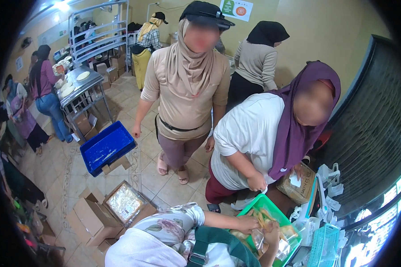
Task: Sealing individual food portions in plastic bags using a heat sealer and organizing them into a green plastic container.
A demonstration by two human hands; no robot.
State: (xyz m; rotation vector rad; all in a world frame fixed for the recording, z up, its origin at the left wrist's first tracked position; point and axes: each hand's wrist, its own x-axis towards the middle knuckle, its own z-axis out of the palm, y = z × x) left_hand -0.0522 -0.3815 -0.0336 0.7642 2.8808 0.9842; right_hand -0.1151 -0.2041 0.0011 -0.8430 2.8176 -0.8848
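Both my hands reach into a bright green plastic crate (277,212) at the lower right. It holds several clear plastic packs of golden-brown food (290,233), whose exact kind I cannot make out. My left hand (250,223) is closed at the top of one clear plastic pack (257,236) near the crate's middle. Against the same pack, my right hand (271,233) bends its fingers round it from the right. Across from me, a person in a purple headscarf has a hand (257,182) at the crate's far rim.
A cardboard box (297,182), a turquoise basket (324,244) and white plastic items crowd the right side. Another person (187,89) stands ahead, beside a blue crate (107,149) on the floor. Open cartons (91,220) lie left of me. Other people work around a metal table (78,84).
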